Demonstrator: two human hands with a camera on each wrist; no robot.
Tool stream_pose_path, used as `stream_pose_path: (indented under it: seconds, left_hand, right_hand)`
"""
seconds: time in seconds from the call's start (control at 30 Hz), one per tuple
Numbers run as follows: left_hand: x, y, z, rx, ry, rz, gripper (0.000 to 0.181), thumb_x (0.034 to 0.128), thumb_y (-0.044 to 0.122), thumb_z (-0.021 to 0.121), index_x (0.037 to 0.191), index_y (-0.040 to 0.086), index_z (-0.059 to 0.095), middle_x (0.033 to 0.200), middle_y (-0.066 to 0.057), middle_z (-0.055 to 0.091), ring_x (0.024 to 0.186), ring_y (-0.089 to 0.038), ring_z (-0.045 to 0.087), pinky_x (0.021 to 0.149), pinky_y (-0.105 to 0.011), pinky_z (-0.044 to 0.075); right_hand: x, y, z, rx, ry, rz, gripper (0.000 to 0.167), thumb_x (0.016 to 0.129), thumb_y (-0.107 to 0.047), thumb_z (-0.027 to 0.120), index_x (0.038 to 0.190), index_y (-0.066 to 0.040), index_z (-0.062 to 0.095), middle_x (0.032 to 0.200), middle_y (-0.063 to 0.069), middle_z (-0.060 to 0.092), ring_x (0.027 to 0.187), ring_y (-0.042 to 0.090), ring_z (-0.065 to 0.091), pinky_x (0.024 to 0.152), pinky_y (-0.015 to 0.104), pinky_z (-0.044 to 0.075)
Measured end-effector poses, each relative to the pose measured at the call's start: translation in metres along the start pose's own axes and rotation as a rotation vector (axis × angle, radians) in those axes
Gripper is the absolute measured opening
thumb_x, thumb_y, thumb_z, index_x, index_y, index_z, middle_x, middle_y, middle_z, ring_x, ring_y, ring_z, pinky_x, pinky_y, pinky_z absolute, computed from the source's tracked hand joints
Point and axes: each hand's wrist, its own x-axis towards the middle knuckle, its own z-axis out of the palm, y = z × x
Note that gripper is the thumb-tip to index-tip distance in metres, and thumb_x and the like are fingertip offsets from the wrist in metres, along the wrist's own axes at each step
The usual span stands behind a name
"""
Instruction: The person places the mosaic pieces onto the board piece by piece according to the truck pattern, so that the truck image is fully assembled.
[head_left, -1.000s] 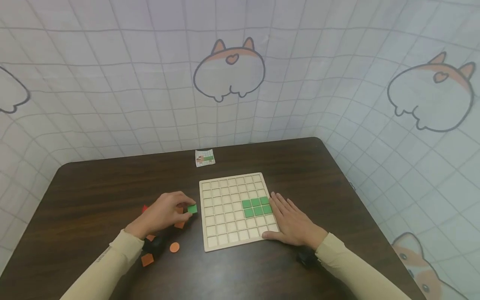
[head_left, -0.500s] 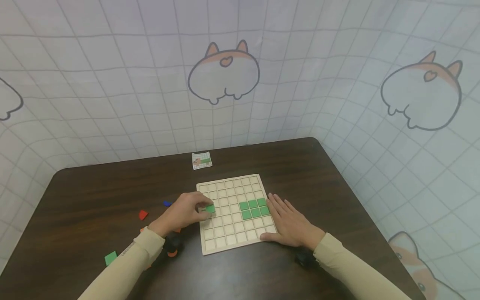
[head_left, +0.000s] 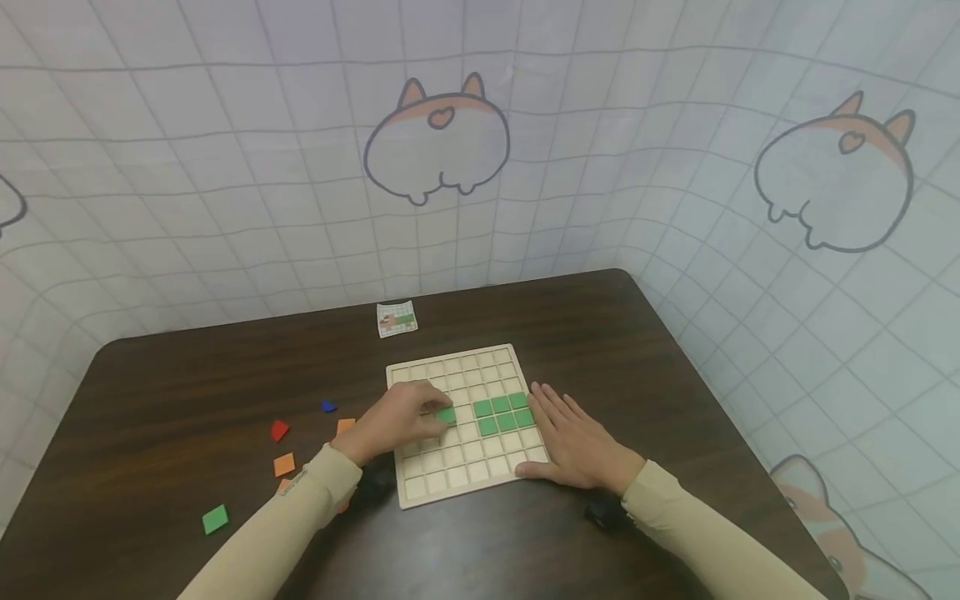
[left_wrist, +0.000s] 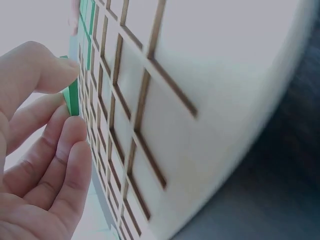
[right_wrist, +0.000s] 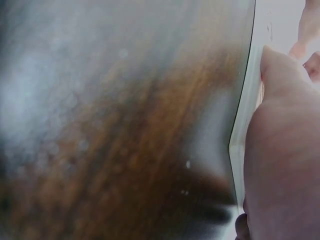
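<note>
Between thumb and fingertips, my left hand point(head_left: 401, 419) pinches a green square tile point(head_left: 446, 415) over the wooden grid board point(head_left: 454, 487), just left of the placed tiles. The left wrist view shows that tile point(left_wrist: 73, 97) held tilted close to the board's surface; whether it touches cannot be told. Two rows of green tiles point(head_left: 506, 420) sit in cells at the board's right side. My right hand point(head_left: 577, 442) rests with straight fingers along the board's right edge, thumb on its near corner. From the right wrist, the hand point(right_wrist: 280, 135) appears against the board's side.
Left of the board lie a loose green tile point(head_left: 215, 519), an orange tile point(head_left: 284, 465), a red piece point(head_left: 280, 430) and a blue piece point(head_left: 328, 406). More orange pieces are partly hidden by the left arm. A small picture card point(head_left: 397, 318) lies behind the board.
My left hand has carried the green tile rightward, from beside the board's left edge to over its middle, near the placed tiles. The right hand stays at the board's right edge.
</note>
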Motion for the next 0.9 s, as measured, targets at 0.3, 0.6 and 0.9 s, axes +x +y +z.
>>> stream_pose_path:
  seconds: [0.3, 0.6, 0.9]
  left_hand:
    - [0.014, 0.002, 0.009, 0.011, -0.018, 0.004, 0.029, 0.0886, 0.013, 0.076, 0.117, 0.009, 0.078, 0.113, -0.005, 0.077, 0.102, -0.018, 0.071, 0.091, -0.036, 0.058]
    - [0.025, 0.004, 0.015, 0.015, -0.037, 0.026, 0.03, 0.0888, 0.013, 0.076, 0.118, 0.007, 0.078, 0.111, -0.007, 0.078, 0.1, -0.019, 0.072, 0.089, -0.035, 0.059]
    - [0.029, 0.004, 0.015, 0.025, -0.047, 0.028, 0.03, 0.0882, 0.011, 0.074, 0.117, 0.007, 0.078, 0.108, -0.007, 0.078, 0.097, -0.019, 0.072, 0.087, -0.034, 0.059]
  right_hand:
    - [0.0, -0.001, 0.001, 0.0, -0.017, 0.007, 0.114, 0.091, -0.084, 0.043, 0.166, -0.002, 0.013, 0.175, 0.017, 0.011, 0.164, 0.035, 0.013, 0.131, 0.054, 0.023]
    - [0.001, -0.001, 0.0, 0.0, -0.03, 0.001, 0.112, 0.093, -0.081, 0.045, 0.165, -0.001, 0.013, 0.175, 0.018, 0.01, 0.164, 0.035, 0.014, 0.131, 0.055, 0.023]
    - [0.0, -0.001, -0.001, -0.002, -0.03, 0.0, 0.112, 0.093, -0.081, 0.044, 0.165, -0.001, 0.015, 0.175, 0.019, 0.012, 0.164, 0.035, 0.014, 0.131, 0.054, 0.024]
